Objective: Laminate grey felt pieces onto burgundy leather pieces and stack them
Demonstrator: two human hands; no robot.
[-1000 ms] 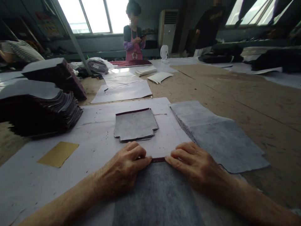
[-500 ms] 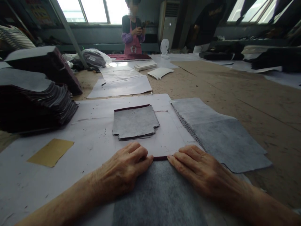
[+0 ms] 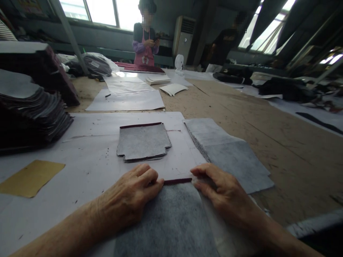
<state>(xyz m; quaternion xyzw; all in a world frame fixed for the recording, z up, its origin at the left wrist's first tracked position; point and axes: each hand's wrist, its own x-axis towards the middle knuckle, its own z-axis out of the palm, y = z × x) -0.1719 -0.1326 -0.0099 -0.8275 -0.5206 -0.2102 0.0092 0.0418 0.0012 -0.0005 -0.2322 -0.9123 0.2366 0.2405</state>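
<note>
A grey fabric piece [image 3: 171, 217] lies in front of me, its far edge folded over into a narrow dark maroon strip [image 3: 178, 181]. At the strip's left end, my left hand [image 3: 134, 196] presses down with curled fingers, thumb and forefinger together on the fold. My right hand [image 3: 225, 189] is at the right end, thumb and forefinger slightly apart around the corner. Just beyond my hands sits a small stack of notched grey pieces [image 3: 143, 142] with a maroon far edge. To the right lies a stack of larger grey sheets [image 3: 227, 153].
Tall stacks of dark fabric [image 3: 32, 110] stand at left, near a tan card [image 3: 32, 177]. White paper [image 3: 88, 150] covers the near table. Farther back are curved white pieces [image 3: 173, 89], a small fan [image 3: 179, 64] and a person in a pink apron [image 3: 144, 46].
The view has turned to the right, shifting things leftward. My right thumb and forefinger have parted at the corner, and more of the maroon strip shows between my hands.
</note>
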